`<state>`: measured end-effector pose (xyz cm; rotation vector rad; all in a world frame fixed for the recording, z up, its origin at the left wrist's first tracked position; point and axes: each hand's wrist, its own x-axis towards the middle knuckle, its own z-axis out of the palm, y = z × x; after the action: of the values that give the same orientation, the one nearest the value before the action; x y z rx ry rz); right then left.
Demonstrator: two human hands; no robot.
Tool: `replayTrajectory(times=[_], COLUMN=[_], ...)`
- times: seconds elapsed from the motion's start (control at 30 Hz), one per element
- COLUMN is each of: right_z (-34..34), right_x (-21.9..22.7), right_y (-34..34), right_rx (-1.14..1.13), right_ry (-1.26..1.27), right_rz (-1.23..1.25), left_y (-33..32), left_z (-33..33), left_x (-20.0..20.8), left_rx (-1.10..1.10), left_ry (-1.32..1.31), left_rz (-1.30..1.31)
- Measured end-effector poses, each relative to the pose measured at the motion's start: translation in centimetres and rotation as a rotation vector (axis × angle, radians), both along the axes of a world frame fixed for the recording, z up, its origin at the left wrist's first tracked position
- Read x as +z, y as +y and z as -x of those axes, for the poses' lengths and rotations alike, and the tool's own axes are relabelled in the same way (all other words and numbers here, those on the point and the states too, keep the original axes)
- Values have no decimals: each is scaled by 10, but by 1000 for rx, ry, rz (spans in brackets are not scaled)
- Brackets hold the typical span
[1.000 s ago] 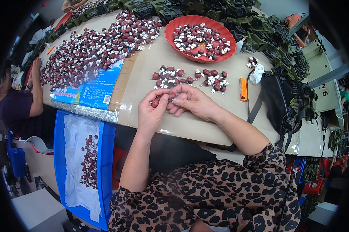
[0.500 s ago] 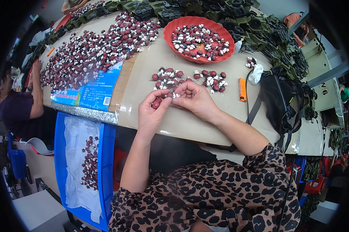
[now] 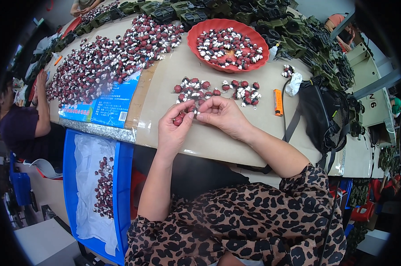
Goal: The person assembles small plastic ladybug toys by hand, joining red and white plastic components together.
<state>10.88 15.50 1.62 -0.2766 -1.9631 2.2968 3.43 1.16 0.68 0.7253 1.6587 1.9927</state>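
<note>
My left hand is closed around a few small toy pieces, dark red, black and white. At its fingertips one piece meets the pinched thumb and finger of my right hand; the fingers partly hide it. Just beyond my hands, a loose cluster of the same pieces lies on the table. Another cluster sits to its right. Farther back stands a red scalloped bowl holding many more.
A large heap of pieces covers the table's left, partly over blue printed cardboard. Olive-green toy vehicles line the back. Right are an orange box and black bag. A blue bin stands below left. Co-workers sit around.
Both hands stay together in nearly the same place. The right fingertips have shifted slightly down and left, and the piece between the hands has turned or moved a little.
</note>
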Motion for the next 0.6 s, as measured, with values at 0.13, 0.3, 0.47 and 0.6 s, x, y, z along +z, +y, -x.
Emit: replayTrajectory(times=[0.13,0.3,0.47,0.6], right_z=[3,8,5,3], right_x=[10,12,9,17], right_y=[6,31,36,37], right_rx=[-41,-384,-348,-279], right_ry=[-48,-8,49,-17], right_rz=[48,-271,-896,-1041], left_y=[-5,-9,-9,-9], left_z=[8,16,18,17], left_x=[-1,-2,-5,-5], left_rx=[-15,-52,-73,-40], left_ry=[-236,-527,-484,-456], left_rz=[-218,-484,-422,-393])
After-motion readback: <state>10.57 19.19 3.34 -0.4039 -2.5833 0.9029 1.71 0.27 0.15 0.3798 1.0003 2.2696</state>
